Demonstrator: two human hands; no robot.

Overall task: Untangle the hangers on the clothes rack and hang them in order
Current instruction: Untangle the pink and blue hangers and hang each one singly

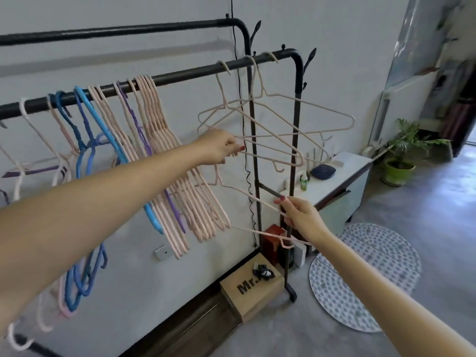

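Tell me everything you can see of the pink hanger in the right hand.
The pink hanger is thin, looks like coated wire, pale pink, with small notch hooks near its lower bar. It is off the rail, tilted, hook end up-left near the left hand, which pinches the hangers there; which wire exactly is unclear. The right hand pinches its sloping shoulder between thumb and fingers. Its lower bar runs beside the rack's black post.

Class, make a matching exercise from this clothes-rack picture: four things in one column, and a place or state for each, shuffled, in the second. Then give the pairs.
Things:
1. left hand
2. right hand
3. cardboard box
4. potted plant

Places or states:
A. on the floor by the rack's foot
B. pinching a pink hanger off the rail, low down
C. on the floor, far right
D. gripping a pink hanger hooked on the rail

Pairs: 1-D, 2-B, 3-A, 4-C
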